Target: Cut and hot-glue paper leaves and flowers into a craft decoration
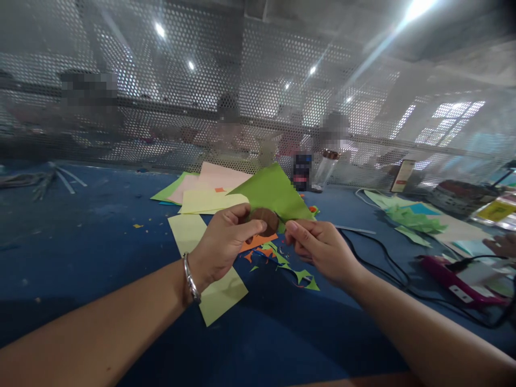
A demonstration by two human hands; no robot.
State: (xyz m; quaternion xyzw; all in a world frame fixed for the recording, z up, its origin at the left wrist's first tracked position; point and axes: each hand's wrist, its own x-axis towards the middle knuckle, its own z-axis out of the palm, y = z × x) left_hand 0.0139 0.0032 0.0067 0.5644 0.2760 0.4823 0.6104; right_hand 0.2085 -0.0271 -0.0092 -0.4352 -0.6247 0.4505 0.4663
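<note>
My left hand [231, 236] is closed, pinching a sheet of green paper [270, 185] together with a round brown disc [265, 221] that lies against it. The sheet is raised above the table and tilted. My right hand [316, 242] is closed at the disc's right side, fingers pressed together. From its fingertips a thin dark tip points at the disc's edge; the rest of that tool is hidden in the hand. Beneath the hands lie orange paper [260, 243] and green paper scraps [304, 278] with curved edges.
Pale yellow sheets [223, 295] and pink paper [220, 176] lie left of the hands on the blue table [121, 242]. A magenta power strip [455, 282] with black cables, more paper and another person's hand [502, 246] are at right. A perforated metal screen [181, 107] stands behind.
</note>
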